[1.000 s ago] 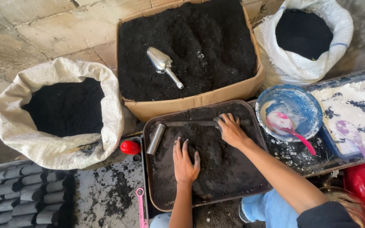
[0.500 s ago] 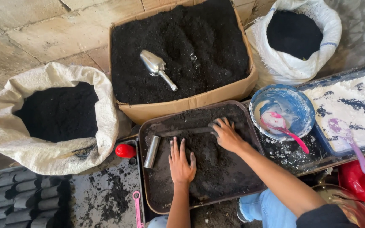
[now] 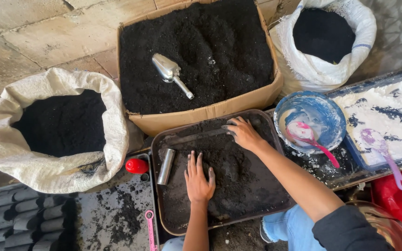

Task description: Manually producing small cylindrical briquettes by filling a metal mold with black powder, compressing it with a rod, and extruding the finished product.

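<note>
A dark tray (image 3: 275, 135) holding black soil lies in front of me. My left hand (image 3: 198, 179) presses flat on the soil in the tray's middle, fingers spread. My right hand (image 3: 243, 134) rests palm down on the soil near the tray's far edge, fingers on a flat metal strip (image 3: 194, 137). A small metal cylinder (image 3: 166, 166) lies in the tray's left part, just left of my left hand. Both hands are smeared with soil and hold nothing.
A cardboard box (image 3: 210, 111) of black soil with a metal scoop (image 3: 170, 72) sits behind the tray. White sacks of dark soil stand at left (image 3: 47, 172) and at back right (image 3: 312, 69). A blue bowl (image 3: 310, 118) with a pink spoon, a tray of white powder (image 3: 387, 121), a red cap (image 3: 137, 166) and stacked dark tubes (image 3: 19, 218) surround it.
My right hand has slid a little along the tray's far edge; my left hand stays pressed on the soil. The view has shifted slightly.
</note>
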